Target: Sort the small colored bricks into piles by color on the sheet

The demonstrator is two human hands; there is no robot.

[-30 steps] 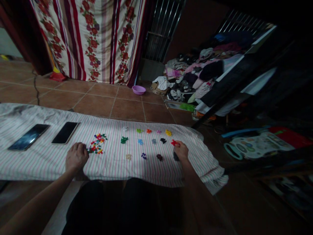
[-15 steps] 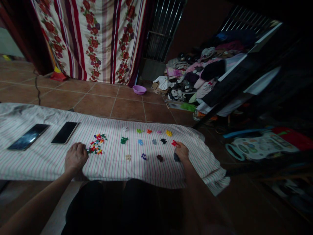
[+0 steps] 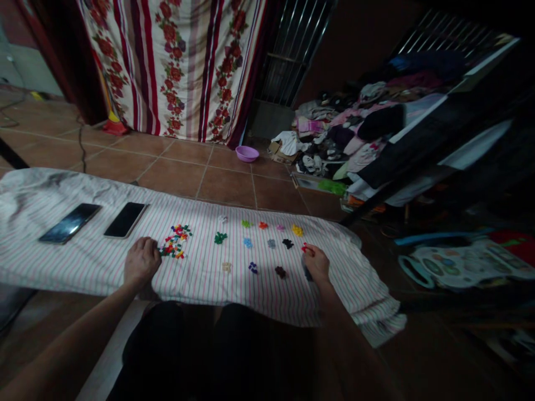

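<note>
My right hand is at the right end of the cloth, thumb and finger pinched at a small red piece in the red group. A dark grey-blue pile is partly covered by that hand. My left hand rests on the cloth, fingers curled under, beside a mixed heap of small coloured pieces; what its fingers hold, if anything, is hidden. Between the hands lie single-colour piles, among them dark green, light blue, black, yellow, brown and beige.
Two phones lie left of the mixed heap on the striped cloth. Beyond are a tiled floor, a purple basin, a floral curtain and a pile of clothes. My knees are below the near edge.
The view has shifted, so the cloth and things appear further right. My right hand stays at the red pieces, its fingertips now covering more of them. My left hand remains by the mixed heap.
</note>
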